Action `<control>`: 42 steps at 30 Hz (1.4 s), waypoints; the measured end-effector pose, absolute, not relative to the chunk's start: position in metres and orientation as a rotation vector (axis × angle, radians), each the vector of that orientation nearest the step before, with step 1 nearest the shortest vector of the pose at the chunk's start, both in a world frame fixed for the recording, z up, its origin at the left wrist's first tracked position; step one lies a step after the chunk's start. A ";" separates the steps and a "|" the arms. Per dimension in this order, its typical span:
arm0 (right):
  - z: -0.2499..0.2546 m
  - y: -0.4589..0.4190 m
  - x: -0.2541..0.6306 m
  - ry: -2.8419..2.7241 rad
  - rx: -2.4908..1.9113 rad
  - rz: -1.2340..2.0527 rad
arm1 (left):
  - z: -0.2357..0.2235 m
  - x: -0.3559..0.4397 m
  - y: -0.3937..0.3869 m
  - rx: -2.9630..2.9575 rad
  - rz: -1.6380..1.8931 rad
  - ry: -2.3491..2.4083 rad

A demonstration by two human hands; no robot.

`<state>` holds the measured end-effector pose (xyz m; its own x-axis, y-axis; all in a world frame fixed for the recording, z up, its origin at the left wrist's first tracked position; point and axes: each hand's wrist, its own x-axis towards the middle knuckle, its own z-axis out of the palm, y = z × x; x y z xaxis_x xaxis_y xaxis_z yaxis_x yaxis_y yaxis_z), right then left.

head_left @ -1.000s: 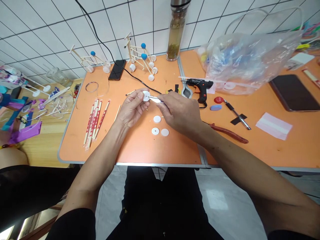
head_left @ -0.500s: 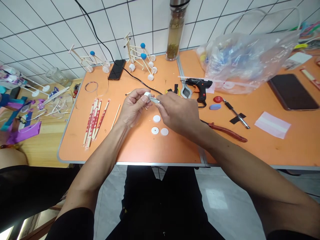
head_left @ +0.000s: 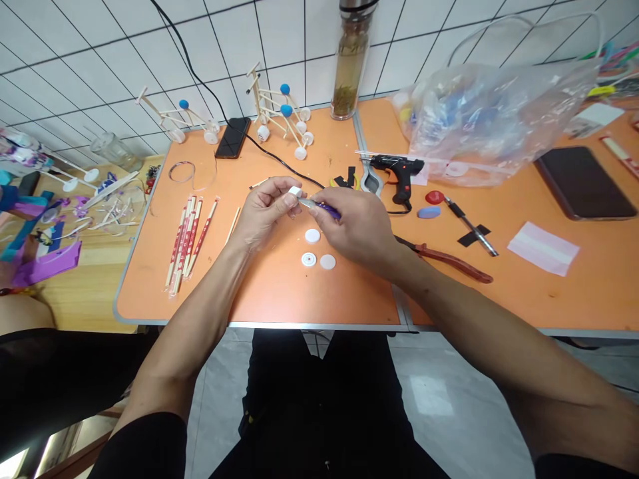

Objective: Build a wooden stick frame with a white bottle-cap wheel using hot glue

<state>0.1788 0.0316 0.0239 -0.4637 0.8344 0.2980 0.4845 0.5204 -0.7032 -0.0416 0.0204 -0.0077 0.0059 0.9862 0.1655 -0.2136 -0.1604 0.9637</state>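
Far left, on the wooden side table, a heap of purple and teal craft scraps lies near a glass tumbler. Over on the orange table, we've got a thin coil of wire, a bundle of chopsticks in red-printed paper sleeves, and, up by the wall, two stick-built models with blue balls beside a black phone.

Now the action: the left hand is closed in a tight pinch, thumb and fingers clamping a small white plastic disc on edge, well above the tabletop. The right hand is curled firmly around a purple-handled craft knife, its metal blade right up against that disc (a very close piece of work, this). Just below them sit three more white discs, one with a dark centre hole.

Further right, a black glue gun lies below a tall glass bottle, red-handled pliers stretch past the right wrist, and a bulging plastic bag sits behind them, with a pink paper sheet and a dark tablet at the end.
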 end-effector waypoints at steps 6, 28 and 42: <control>0.009 0.029 0.180 -2.370 -1.132 0.120 | -0.009 -0.034 0.022 1.112 1.417 0.970; 0.017 0.028 0.179 -2.512 -1.144 0.063 | 0.002 -0.041 0.013 1.277 1.278 1.072; 0.026 0.063 0.197 -1.842 -1.016 1.545 | -0.004 -0.049 0.024 1.327 1.491 1.038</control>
